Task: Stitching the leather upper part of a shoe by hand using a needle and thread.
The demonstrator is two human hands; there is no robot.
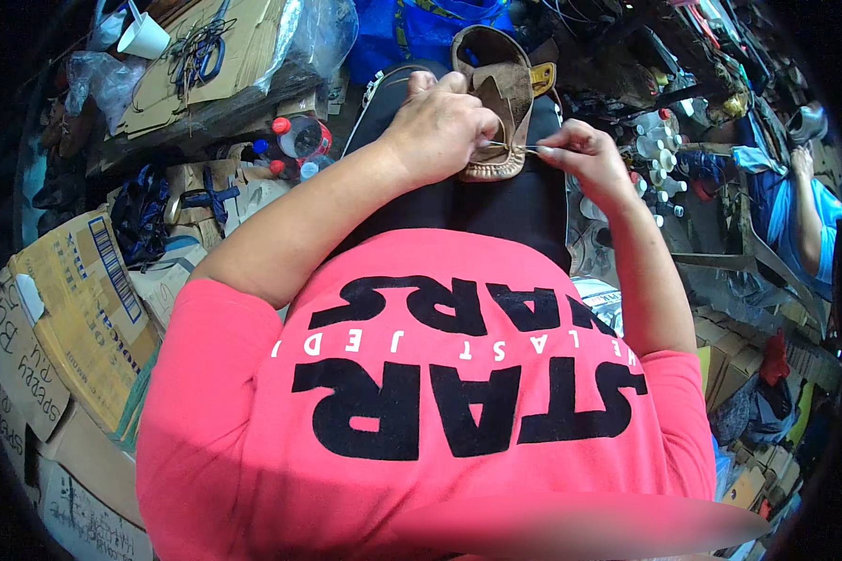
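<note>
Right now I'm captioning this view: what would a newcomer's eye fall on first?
Probably the bright pink shirt filling the lower middle. Next, the brown shoe above it on the dark-trousered lap: the right hand pinches a thin thread there, the left hand bends over the shoe's left side. A white cup stands out at upper left.

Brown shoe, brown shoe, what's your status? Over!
Left hand curled over brown shoe, hiding part. Right hand pinching thread near gathered toe. Shoe on lap, toe toward body.
</note>
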